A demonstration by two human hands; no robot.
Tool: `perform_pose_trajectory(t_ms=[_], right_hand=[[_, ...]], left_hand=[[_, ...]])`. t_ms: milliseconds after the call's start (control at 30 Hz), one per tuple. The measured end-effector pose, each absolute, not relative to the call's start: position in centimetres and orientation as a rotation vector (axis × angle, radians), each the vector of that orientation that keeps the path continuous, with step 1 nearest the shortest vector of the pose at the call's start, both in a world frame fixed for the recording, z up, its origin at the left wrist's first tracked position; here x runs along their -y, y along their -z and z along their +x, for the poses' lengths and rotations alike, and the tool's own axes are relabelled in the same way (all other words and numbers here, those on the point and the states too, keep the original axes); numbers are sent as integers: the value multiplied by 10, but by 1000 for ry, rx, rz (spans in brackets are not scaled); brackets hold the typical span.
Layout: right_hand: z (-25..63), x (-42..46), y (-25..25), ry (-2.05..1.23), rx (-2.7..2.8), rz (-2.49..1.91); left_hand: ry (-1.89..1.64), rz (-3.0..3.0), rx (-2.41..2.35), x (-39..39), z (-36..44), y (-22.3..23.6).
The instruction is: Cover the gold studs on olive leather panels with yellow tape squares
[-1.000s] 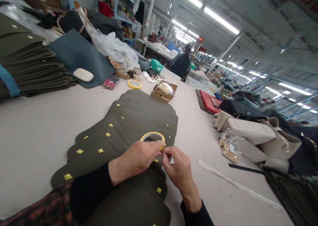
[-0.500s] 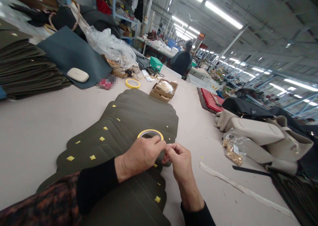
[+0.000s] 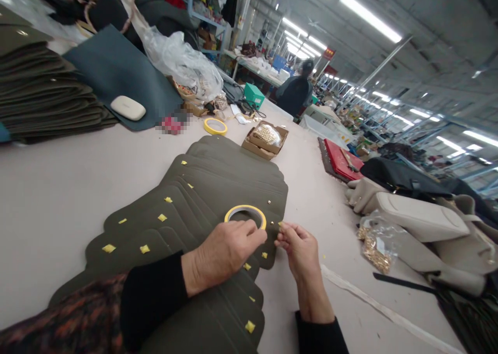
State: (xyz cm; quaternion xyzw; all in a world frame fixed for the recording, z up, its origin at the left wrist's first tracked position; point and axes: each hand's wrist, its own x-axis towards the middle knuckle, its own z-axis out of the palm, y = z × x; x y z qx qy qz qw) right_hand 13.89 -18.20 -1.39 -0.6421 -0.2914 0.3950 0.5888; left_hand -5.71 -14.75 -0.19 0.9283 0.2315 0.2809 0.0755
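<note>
My left hand (image 3: pixel 229 248) is closed on a roll of yellow tape (image 3: pixel 246 209), holding it over the overlapping dark olive panels (image 3: pixel 229 162). Just to its right, my right hand (image 3: pixel 298 245) pinches a small piece of yellow tape (image 3: pixel 280 224) between thumb and fingertips, above the panels' right edge. Near those fingertips, small metal studs (image 3: pixel 269 202) show on the top panel. Several yellow tape squares (image 3: pixel 162 217) are stuck on the panels along the left side, and others (image 3: pixel 250 326) along the right.
Another yellow tape roll (image 3: pixel 215 126) lies behind the panels, beside a cardboard box (image 3: pixel 265 139) of gold-coloured hardware. Stacked olive pieces (image 3: pixel 50 89) stand at left. Beige bags (image 3: pixel 420 214) and a bag of gold-coloured parts (image 3: pixel 377 248) sit at right. A person (image 3: pixel 294 92) is in the background.
My hands have moved apart, and a small yellow tape piece now shows in my right fingertips. More of the roll in my left hand is visible. The view has shifted slightly.
</note>
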Motion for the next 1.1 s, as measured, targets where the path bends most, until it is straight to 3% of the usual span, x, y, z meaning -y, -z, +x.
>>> perform_pose_trajectory(t_ms=[233, 667, 900, 1100], right_hand=[[144, 184, 16, -797, 1031, -1713], [136, 174, 18, -218, 1488, -2014], [145, 195, 18, 91, 1753, -1775], [136, 180, 24, 31, 1761, -1924]], left_hand=[[-438, 2902, -822, 140, -51, 11], [-387, 2870, -803, 143, -55, 10], [-439, 2905, -804, 143, -59, 15], [-472, 2938, -775, 141, -59, 12]])
